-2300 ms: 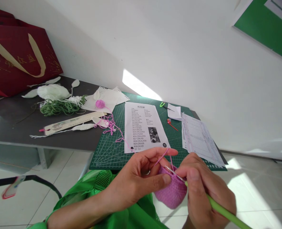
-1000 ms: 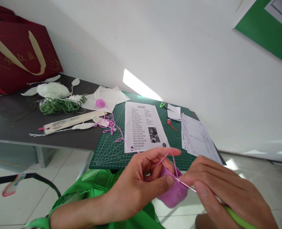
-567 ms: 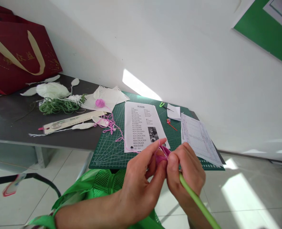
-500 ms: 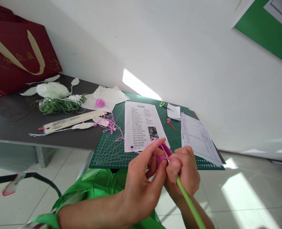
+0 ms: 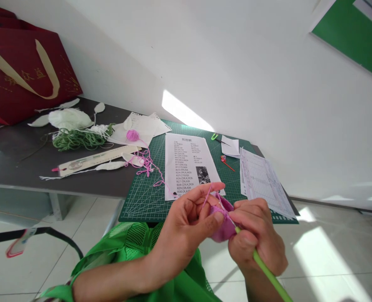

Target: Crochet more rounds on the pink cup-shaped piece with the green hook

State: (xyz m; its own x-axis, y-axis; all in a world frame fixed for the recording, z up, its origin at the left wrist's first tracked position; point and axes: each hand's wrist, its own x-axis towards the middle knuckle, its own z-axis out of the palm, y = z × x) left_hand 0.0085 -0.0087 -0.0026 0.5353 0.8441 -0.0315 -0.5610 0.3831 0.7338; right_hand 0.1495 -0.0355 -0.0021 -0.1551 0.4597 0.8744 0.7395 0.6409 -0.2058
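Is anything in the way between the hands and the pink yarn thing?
No, nothing that shows: the left hand pinches the pink piece, and the right hand holds the hook right at its edge.

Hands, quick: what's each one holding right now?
Left hand: closed, pinching the pink crochet piece, with pink yarn over its extended index finger.
Right hand: closed around the green-handled crochet hook.

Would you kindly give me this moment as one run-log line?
Left hand: holding pink crochet piece and its yarn | Right hand: gripping green-handled hook, working end at the piece | Green cutting mat: printed sheet on top
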